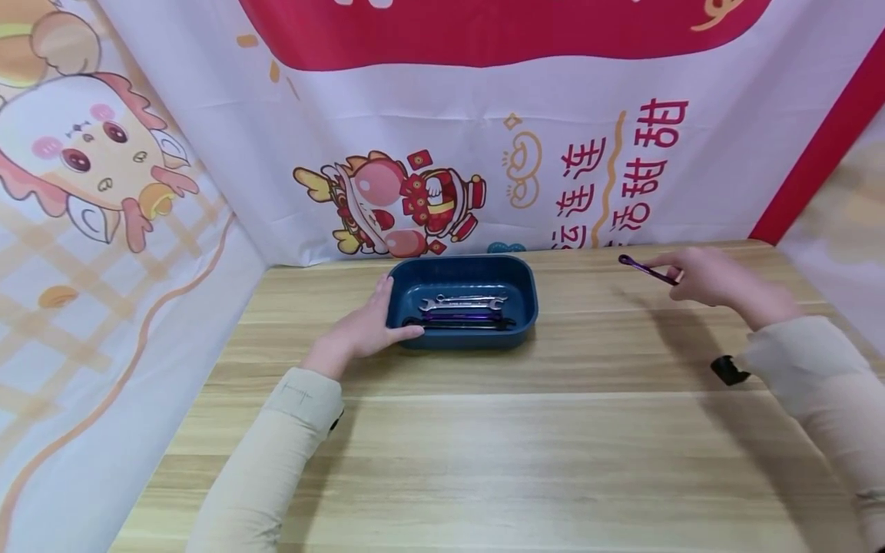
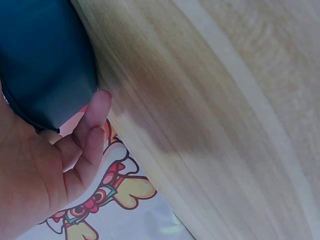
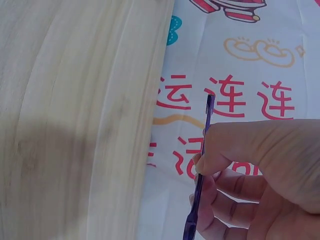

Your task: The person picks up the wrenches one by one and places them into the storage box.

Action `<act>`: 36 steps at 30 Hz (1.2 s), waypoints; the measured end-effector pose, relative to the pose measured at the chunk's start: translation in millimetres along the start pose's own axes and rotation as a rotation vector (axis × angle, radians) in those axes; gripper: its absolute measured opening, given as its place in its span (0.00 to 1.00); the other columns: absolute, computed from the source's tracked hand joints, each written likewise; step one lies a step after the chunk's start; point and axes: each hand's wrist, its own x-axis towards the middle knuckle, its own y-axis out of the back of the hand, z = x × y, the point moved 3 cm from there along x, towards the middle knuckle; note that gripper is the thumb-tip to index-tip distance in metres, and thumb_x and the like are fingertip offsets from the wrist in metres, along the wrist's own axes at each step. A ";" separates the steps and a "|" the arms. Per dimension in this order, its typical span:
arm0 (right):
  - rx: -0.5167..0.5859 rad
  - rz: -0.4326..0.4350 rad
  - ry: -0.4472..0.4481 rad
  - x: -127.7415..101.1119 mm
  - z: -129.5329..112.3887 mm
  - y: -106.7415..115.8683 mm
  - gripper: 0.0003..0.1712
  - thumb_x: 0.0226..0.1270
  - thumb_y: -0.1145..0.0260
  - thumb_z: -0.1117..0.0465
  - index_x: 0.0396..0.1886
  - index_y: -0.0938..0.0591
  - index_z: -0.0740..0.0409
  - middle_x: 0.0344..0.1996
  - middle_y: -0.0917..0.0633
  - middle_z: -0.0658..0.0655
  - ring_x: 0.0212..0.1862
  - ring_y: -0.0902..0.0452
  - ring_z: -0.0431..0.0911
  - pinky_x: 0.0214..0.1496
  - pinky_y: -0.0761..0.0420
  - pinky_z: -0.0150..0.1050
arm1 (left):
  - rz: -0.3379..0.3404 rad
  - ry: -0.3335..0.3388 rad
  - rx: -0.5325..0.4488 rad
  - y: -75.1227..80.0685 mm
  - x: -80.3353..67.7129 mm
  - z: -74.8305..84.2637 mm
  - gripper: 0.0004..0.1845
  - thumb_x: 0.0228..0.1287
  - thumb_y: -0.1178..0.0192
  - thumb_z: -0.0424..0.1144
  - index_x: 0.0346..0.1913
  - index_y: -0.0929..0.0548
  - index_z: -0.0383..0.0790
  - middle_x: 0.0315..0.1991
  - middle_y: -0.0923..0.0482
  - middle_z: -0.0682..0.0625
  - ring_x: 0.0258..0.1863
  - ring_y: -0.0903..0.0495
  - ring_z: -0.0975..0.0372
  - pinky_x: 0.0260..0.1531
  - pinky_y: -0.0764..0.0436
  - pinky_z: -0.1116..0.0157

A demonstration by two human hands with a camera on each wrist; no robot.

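Note:
Purple and slim, a wrench is pinched between the thumb and fingers of my right hand, raised above the table's right side. The right wrist view shows the same wrench edge-on, with the thumb pressing its shaft. My left hand grips the left end of a dark blue plastic box, thumb over the front rim and fingers along the outer wall. Inside the box lie silver wrenches, a purple wrench and a black wrench, roughly side by side.
A wood-grain table carries the box near its back edge. Behind it hangs a white cloth backdrop with red print and cartoon figures. Another printed cloth borders the left side.

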 end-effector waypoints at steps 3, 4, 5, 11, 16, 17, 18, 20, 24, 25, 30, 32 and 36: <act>-0.001 -0.003 -0.001 2.4 -3.1 0.1 0.33 0.54 0.31 0.74 0.64 0.21 0.68 0.39 0.17 0.67 0.34 0.26 0.55 0.28 0.26 0.44 | 0.002 -0.001 0.001 0.4 -0.2 0.4 0.65 0.63 0.38 0.70 0.83 0.69 0.43 0.84 0.71 0.45 0.81 0.56 0.45 0.74 0.45 0.42; -0.005 -0.002 0.001 3.0 -4.2 0.3 0.33 0.54 0.31 0.74 0.64 0.21 0.69 0.39 0.17 0.68 0.36 0.25 0.56 0.30 0.25 0.45 | 0.003 0.000 0.001 0.5 -0.4 0.7 0.65 0.63 0.38 0.70 0.83 0.69 0.43 0.84 0.71 0.46 0.81 0.57 0.45 0.74 0.45 0.42; -0.007 -0.003 0.001 3.6 -5.5 0.4 0.33 0.54 0.31 0.74 0.64 0.20 0.68 0.39 0.17 0.68 0.37 0.25 0.57 0.30 0.25 0.45 | 0.003 0.000 0.002 0.4 -0.6 0.9 0.64 0.63 0.38 0.70 0.83 0.69 0.43 0.84 0.71 0.46 0.81 0.57 0.45 0.74 0.45 0.42; -0.014 -0.008 0.016 6.6 -13.5 0.7 0.33 0.54 0.31 0.74 0.64 0.20 0.68 0.42 0.17 0.69 0.42 0.23 0.60 0.38 0.21 0.53 | 0.001 0.000 0.005 -1.0 -0.1 -0.3 0.64 0.63 0.38 0.70 0.83 0.69 0.43 0.84 0.71 0.45 0.81 0.57 0.45 0.74 0.46 0.42; 0.005 -0.010 0.050 9.9 -21.5 1.2 0.35 0.54 0.30 0.76 0.65 0.21 0.67 0.45 0.17 0.71 0.46 0.22 0.62 0.42 0.20 0.57 | 0.006 -0.001 0.002 -0.6 0.7 -1.3 0.64 0.64 0.38 0.70 0.83 0.70 0.43 0.84 0.72 0.46 0.81 0.58 0.45 0.74 0.47 0.42; 0.011 -0.011 0.058 10.8 -23.3 1.3 0.35 0.54 0.30 0.76 0.66 0.21 0.67 0.45 0.17 0.71 0.46 0.22 0.62 0.41 0.20 0.56 | 0.006 -0.002 0.000 -0.2 0.6 -1.2 0.64 0.64 0.38 0.70 0.83 0.70 0.43 0.84 0.72 0.46 0.81 0.58 0.45 0.74 0.47 0.42; 0.015 -0.009 0.066 11.7 -25.2 1.4 0.35 0.53 0.31 0.76 0.66 0.21 0.66 0.45 0.17 0.70 0.46 0.22 0.62 0.40 0.20 0.55 | 0.005 -0.003 0.001 0.2 0.6 -1.1 0.64 0.64 0.39 0.70 0.83 0.70 0.43 0.84 0.72 0.46 0.81 0.58 0.45 0.74 0.47 0.42; 0.016 -0.008 0.082 13.3 -29.2 1.8 0.36 0.52 0.31 0.77 0.65 0.20 0.65 0.45 0.17 0.69 0.46 0.22 0.61 0.38 0.20 0.52 | 0.005 -0.003 -0.003 0.8 0.1 -0.2 0.64 0.64 0.38 0.70 0.83 0.70 0.43 0.84 0.72 0.46 0.81 0.58 0.45 0.74 0.47 0.42; 0.008 -0.012 0.099 16.2 -37.4 1.8 0.35 0.52 0.32 0.77 0.65 0.19 0.64 0.44 0.17 0.67 0.43 0.23 0.59 0.35 0.22 0.48 | 0.004 -0.002 0.001 2.1 -1.2 1.6 0.64 0.64 0.38 0.70 0.83 0.70 0.43 0.84 0.72 0.46 0.81 0.58 0.45 0.74 0.46 0.42; 0.008 -0.013 0.099 16.8 -39.3 1.7 0.35 0.52 0.32 0.77 0.65 0.19 0.64 0.44 0.17 0.67 0.42 0.23 0.58 0.34 0.23 0.47 | 0.004 -0.002 0.000 2.2 -1.5 1.9 0.64 0.64 0.38 0.69 0.83 0.69 0.43 0.84 0.72 0.46 0.81 0.58 0.45 0.74 0.46 0.42; 0.015 -0.028 0.094 19.5 -49.1 1.0 0.35 0.53 0.31 0.78 0.65 0.19 0.64 0.46 0.17 0.68 0.42 0.24 0.58 0.34 0.21 0.47 | 0.000 -0.005 0.008 2.3 -1.4 2.3 0.64 0.64 0.38 0.70 0.83 0.70 0.43 0.83 0.73 0.45 0.81 0.59 0.46 0.74 0.47 0.42; 0.014 -0.036 0.098 19.8 -52.7 1.1 0.34 0.54 0.31 0.78 0.65 0.19 0.64 0.46 0.17 0.67 0.42 0.24 0.58 0.34 0.21 0.47 | -0.002 -0.004 0.010 2.0 -1.5 2.2 0.64 0.64 0.39 0.70 0.83 0.70 0.43 0.83 0.73 0.45 0.81 0.59 0.46 0.74 0.47 0.42; -0.003 -0.042 0.118 20.5 -59.1 0.9 0.34 0.54 0.32 0.77 0.65 0.19 0.63 0.43 0.18 0.65 0.37 0.25 0.55 0.32 0.23 0.45 | -0.004 -0.003 0.009 0.8 -2.0 1.8 0.64 0.64 0.39 0.70 0.83 0.70 0.42 0.84 0.72 0.45 0.81 0.59 0.46 0.74 0.47 0.42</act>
